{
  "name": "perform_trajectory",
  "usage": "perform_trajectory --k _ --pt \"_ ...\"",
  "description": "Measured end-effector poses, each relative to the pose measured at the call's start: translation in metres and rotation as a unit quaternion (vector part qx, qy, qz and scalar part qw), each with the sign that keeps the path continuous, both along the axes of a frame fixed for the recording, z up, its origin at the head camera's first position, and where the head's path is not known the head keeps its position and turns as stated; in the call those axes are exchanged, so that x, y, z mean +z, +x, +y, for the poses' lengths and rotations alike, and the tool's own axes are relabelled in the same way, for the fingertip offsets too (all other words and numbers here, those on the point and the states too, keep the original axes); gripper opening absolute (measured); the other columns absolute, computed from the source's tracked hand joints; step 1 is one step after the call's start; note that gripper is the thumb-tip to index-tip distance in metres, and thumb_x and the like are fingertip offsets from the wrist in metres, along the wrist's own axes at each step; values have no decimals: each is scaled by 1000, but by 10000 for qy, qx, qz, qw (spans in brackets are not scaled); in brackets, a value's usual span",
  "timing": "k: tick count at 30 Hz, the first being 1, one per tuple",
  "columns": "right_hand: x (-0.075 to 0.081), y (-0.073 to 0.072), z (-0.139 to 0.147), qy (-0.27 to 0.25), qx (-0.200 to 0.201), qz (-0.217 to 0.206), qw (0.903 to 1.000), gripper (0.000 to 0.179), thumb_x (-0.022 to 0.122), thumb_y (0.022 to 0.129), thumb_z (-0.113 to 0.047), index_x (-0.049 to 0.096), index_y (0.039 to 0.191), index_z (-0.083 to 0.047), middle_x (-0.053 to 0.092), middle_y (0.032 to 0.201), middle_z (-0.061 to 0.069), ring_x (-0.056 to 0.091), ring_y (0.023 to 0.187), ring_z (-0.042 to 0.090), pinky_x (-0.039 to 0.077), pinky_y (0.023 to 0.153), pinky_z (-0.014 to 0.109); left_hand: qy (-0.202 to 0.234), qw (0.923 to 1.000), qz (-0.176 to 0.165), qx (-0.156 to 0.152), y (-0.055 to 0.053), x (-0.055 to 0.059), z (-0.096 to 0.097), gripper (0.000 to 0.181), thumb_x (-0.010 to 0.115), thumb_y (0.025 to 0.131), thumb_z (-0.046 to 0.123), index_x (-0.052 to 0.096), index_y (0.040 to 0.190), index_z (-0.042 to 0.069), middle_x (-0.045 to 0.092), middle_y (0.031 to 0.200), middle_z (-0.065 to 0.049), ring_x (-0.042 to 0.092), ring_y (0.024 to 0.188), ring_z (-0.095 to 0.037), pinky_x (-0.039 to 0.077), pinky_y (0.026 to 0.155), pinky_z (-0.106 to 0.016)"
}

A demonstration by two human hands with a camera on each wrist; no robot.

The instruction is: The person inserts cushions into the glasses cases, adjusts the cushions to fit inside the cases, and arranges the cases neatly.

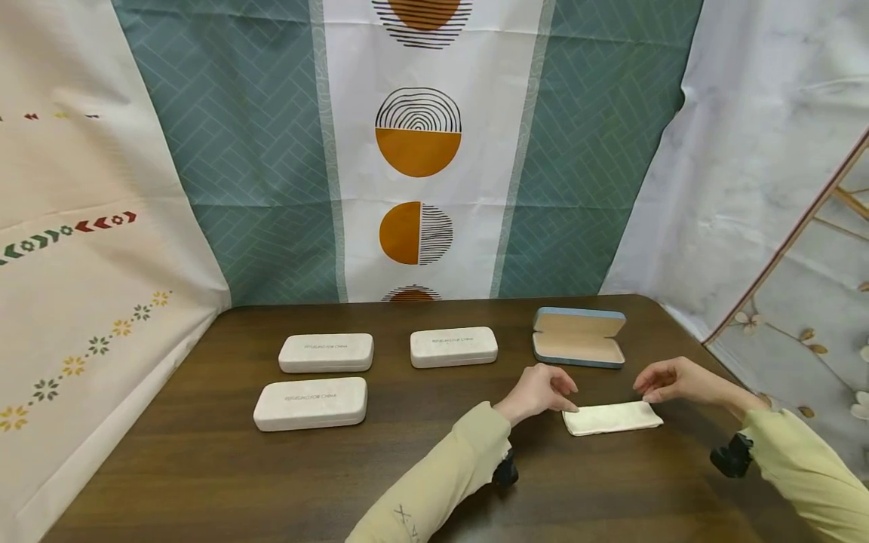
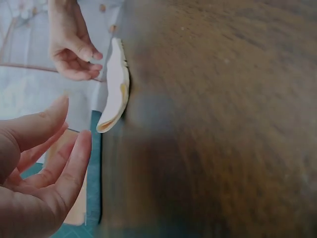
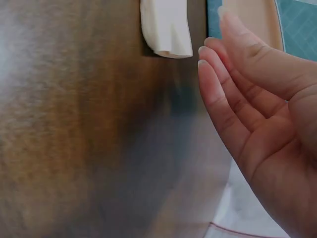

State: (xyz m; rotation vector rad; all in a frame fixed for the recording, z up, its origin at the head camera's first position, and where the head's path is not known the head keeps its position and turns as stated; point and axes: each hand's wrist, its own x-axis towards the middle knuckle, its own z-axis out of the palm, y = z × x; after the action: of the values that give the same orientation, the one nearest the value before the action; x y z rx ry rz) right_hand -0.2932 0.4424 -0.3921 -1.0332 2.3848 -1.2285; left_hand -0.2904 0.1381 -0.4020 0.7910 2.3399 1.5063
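A folded cream cloth lies flat on the table as a narrow strip, its layers showing at the end in the left wrist view. At its left end is my left hand; the left wrist view shows the thumb and fingers apart, with nothing between them. My right hand hovers by the right end of the cloth. Its thumb and loosely bent fingers hold nothing in the right wrist view, and a gap separates them from the cloth. Just behind the cloth stands a blue glasses case with its lid up and a beige lining.
Two white glasses cases, one behind the other, lie closed on the left of the brown table. A third white case sits at the back middle. Patterned curtains hang behind the table and along both sides.
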Motion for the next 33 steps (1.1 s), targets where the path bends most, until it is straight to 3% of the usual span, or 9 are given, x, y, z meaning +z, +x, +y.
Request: perform_trajectory --k 5,11,17,24,30,33 --pt "-10 0 0 -51 83 22 9999 18 63 79 7 58 96 13 61 86 21 61 77 17 50 62 30 -351 9992 -94 177 -1 -6 6 23 78 66 -2 68 86 1 60 75 -4 55 55 -7 46 50 -18" --pt "-14 2 -3 300 -478 366 9977 16 68 77 2 63 91 7 63 80 9 58 69 16 48 57 27 -530 9979 -206 315 -2 -11 8 23 78 64 -4 67 84 2 56 72 -1 53 54 -8 46 50 -18" --pt "-18 5 -3 576 -753 528 9941 17 70 77 -3 65 91 5 63 79 6 56 67 15 47 56 26 -868 9954 257 327 -2 -13 14 22 81 62 -1 69 79 3 51 61 3 48 46 -5 42 46 -15" --pt "-21 5 -4 835 -930 697 9897 16 72 76 -11 67 87 -1 63 76 0 55 66 10 46 55 25 -1584 9818 999 311 0 -15 17 20 84 61 6 71 76 8 48 54 8 44 41 -1 37 46 -12" --pt "-21 5 -5 898 -1068 628 9882 10 73 75 -7 66 80 -1 61 74 -2 52 64 8 45 54 25 -1767 9776 1048 462 4 -13 19 15 84 62 8 70 69 11 50 49 9 44 40 -2 36 44 -13" --pt "-20 6 -6 876 -1059 668 9883 8 72 75 -6 65 78 -3 61 73 -2 52 64 8 44 54 24 -1709 9798 918 491 6 -12 19 13 82 64 6 70 68 11 51 50 9 44 40 -2 37 43 -13"
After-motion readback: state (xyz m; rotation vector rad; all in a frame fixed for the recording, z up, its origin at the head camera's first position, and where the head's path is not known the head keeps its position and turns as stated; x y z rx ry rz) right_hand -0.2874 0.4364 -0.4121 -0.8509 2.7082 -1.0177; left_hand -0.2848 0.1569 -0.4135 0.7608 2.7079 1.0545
